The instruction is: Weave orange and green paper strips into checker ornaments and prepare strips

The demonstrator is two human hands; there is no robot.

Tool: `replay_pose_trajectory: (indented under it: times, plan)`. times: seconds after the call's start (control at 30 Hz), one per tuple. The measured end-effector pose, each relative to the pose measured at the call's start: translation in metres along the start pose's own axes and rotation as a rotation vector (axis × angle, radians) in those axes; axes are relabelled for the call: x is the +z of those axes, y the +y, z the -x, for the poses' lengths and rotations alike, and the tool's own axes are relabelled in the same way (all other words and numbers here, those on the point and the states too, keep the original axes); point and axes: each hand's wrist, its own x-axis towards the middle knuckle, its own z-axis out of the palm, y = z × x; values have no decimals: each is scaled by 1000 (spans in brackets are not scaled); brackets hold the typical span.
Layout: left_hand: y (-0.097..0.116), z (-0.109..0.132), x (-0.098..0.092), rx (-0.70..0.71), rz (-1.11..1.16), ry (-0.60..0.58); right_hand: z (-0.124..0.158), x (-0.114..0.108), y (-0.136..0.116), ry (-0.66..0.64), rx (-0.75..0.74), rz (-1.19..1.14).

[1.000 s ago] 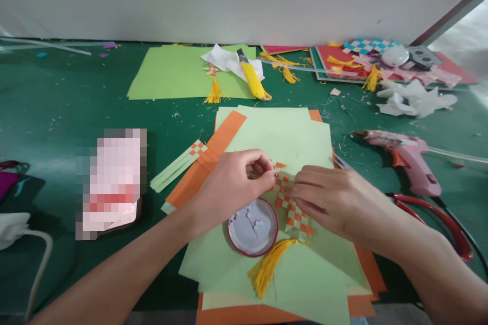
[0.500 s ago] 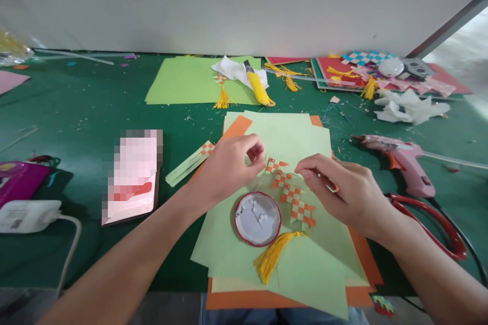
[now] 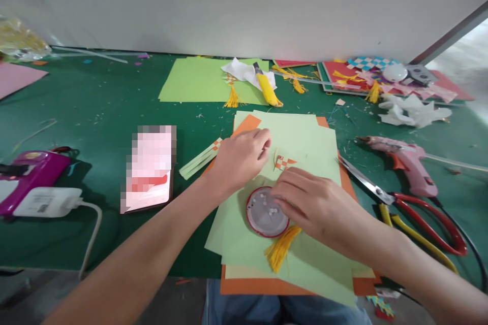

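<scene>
Covering the lid (image 3: 259,221) at its 2 o'clock edge, the right hand (image 3: 307,195) is nearer the fish (image 3: 282,163), which lies at its 11 o'clock, long axis 9-to-3. The left hand (image 3: 244,155), curled, sits at the fish's 10 o'clock. Whether either grip pinches anything, I cannot tell.

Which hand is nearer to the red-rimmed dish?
Right. The right hand has its fingers at the red-rimmed dish's right edge; the left hand is farther off, beyond it and slightly left.
</scene>
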Motion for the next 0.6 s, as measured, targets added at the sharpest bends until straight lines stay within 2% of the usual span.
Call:
replay_pose_trajectory:
  times: [0.17,0.33,0.6]
  plan:
    - [0,0,0,23,-3,56,-6,5,-3,-21,9,66]
    - [0,1,3,19,14,58,-7,13,-5,4,-2,126]
    - [2,2,2,18,43,36,-11,18,-6,60,-16,79]
